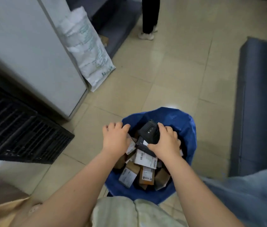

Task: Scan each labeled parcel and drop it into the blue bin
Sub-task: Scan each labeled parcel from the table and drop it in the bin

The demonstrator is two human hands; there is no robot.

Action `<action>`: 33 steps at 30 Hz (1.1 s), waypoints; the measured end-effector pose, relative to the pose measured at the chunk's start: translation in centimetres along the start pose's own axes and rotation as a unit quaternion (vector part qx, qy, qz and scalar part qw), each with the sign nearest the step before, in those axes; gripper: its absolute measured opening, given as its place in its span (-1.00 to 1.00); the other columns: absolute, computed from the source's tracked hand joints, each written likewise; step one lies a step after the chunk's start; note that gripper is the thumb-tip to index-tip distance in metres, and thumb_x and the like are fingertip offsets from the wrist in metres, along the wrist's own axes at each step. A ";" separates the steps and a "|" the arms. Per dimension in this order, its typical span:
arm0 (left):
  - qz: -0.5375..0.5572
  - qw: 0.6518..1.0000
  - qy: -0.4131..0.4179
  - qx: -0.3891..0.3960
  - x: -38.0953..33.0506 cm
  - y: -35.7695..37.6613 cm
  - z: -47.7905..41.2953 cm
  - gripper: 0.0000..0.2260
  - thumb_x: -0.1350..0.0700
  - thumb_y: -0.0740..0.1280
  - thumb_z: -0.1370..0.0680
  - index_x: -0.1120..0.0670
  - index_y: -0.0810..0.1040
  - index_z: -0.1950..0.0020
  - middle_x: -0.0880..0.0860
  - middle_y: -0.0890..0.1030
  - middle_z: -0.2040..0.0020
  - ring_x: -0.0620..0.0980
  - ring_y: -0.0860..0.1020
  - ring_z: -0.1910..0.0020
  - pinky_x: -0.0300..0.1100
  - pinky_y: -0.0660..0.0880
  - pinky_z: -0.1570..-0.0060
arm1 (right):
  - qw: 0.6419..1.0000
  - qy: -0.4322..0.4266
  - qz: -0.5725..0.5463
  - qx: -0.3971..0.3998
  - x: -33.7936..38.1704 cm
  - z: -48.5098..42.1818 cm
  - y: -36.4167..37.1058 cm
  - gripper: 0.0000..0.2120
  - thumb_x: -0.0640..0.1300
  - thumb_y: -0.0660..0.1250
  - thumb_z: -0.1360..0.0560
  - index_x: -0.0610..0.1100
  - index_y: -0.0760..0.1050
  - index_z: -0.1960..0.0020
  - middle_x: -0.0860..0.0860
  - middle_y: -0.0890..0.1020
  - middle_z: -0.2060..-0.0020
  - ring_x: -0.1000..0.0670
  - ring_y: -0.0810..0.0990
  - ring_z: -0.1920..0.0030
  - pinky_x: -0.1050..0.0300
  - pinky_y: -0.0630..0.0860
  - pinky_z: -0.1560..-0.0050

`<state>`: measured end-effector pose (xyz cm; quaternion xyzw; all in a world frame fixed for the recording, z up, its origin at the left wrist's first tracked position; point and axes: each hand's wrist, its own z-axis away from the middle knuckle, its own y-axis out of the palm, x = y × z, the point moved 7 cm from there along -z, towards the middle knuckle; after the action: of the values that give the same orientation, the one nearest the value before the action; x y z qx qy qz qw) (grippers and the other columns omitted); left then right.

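Observation:
A blue bin (181,122) stands on the tiled floor right in front of me. It holds several small cardboard parcels (146,173) with white barcode labels. My right hand (166,142) grips a black handheld scanner (149,131) over the bin's opening. My left hand (115,137) rests on the bin's left rim with its fingers curled over the edge. Parcels under both hands are partly hidden.
A black slatted crate (19,130) sits on the floor at the left beside a grey cabinet (31,51). A white sack (88,51) leans against that cabinet. Dark blue seating (260,104) runs along the right. A person's legs (150,17) stand at the back.

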<state>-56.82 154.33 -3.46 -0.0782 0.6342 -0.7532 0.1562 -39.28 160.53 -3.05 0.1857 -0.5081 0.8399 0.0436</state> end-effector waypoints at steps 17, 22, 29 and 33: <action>0.046 0.871 -0.474 -0.120 14.7 -5.1 27.5 -0.51 -0.17 0.31 -0.46 -0.13 0.42 -0.39 -0.02 0.45 -0.33 0.11 0.33 -0.34 0.08 0.21 -0.27 | 0.908 -0.397 0.079 0.106 20.7 14.2 5.6 -0.24 0.00 0.48 -0.36 0.11 0.22 -0.48 0.01 0.41 -0.27 -0.12 0.36 -0.32 -0.13 0.38 -0.28; 0.068 0.773 -0.616 -0.136 17.4 -4.2 40.9 -0.53 -0.16 0.29 -0.46 -0.13 0.43 -0.36 -0.01 0.45 -0.32 0.11 0.32 -0.34 0.09 0.22 -0.29 | 0.837 -0.510 0.113 0.164 26.2 23.8 10.8 -0.16 0.03 0.51 -0.36 0.11 0.16 -0.53 0.02 0.36 -0.36 -0.10 0.33 -0.35 -0.08 0.36 -0.33; 0.086 0.607 -0.768 -0.186 16.6 -2.8 60.7 -0.54 -0.19 0.34 -0.45 -0.15 0.46 -0.34 -0.01 0.48 -0.29 0.11 0.34 -0.33 0.07 0.22 -0.28 | 0.729 -0.634 0.147 0.213 29.0 39.6 17.2 -0.17 0.04 0.50 -0.35 0.13 0.18 -0.52 0.04 0.36 -0.35 -0.11 0.32 -0.34 -0.09 0.32 -0.29; 0.088 0.530 -0.822 -0.190 14.3 -1.1 72.4 -0.50 -0.21 0.34 -0.46 -0.17 0.43 -0.40 -0.01 0.46 -0.32 0.09 0.32 -0.37 0.07 0.21 -0.32 | 0.670 -0.685 0.151 0.244 28.5 50.1 20.4 -0.24 0.04 0.49 -0.32 0.16 0.26 -0.44 0.04 0.40 -0.27 -0.13 0.34 -0.29 -0.10 0.32 -0.26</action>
<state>-47.56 82.28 9.75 -0.6345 0.3576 -0.2010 0.6551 -57.63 103.90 10.84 0.6333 -0.1932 0.5663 -0.4908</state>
